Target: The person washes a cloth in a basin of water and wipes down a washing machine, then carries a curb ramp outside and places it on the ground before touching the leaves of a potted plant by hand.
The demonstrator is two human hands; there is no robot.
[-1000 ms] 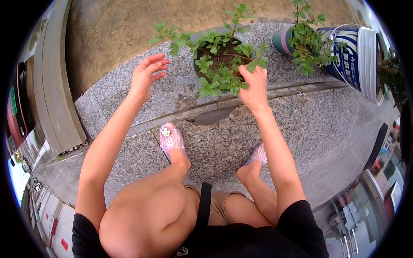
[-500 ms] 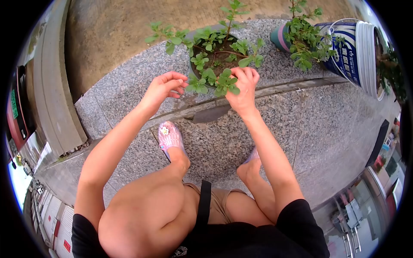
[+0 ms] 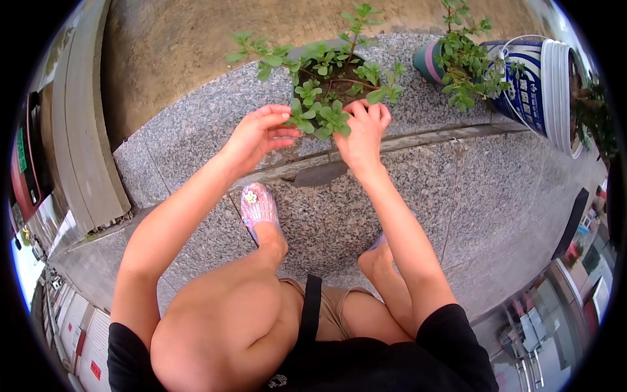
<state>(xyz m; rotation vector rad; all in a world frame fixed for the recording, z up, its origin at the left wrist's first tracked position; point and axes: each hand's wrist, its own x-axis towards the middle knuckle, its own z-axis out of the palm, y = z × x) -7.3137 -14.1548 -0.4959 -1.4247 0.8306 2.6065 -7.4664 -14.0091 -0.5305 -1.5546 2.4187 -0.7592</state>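
Note:
A leafy green plant [image 3: 321, 88] with trailing stems grows in a round pot of dark soil [image 3: 339, 97] on the granite ledge. My left hand [image 3: 264, 134] is at the plant's near left side, fingers stretched out and apart, its thumb and fingertips close to a leaf cluster; whether they touch it is unclear. At the near right edge of the pot, my right hand [image 3: 364, 134] has its fingers bent and drawn together against a leafy sprig [image 3: 333, 119]. Its fingertips are partly hidden among the leaves and the pot's edge.
Right of the pot, a smaller green and pink pot [image 3: 428, 62] holds another leafy plant [image 3: 467, 68]. A blue and white paint bucket [image 3: 539, 85] lies tilted beside it. A granite step [image 3: 418, 176] runs below the ledge, with my pink shoe [image 3: 259, 206] on it.
My left hand has moved slightly right, up to the near leaves, with its fingers straighter. My right hand has shifted a little left, and the near leaf cluster has tilted and moved left and up.

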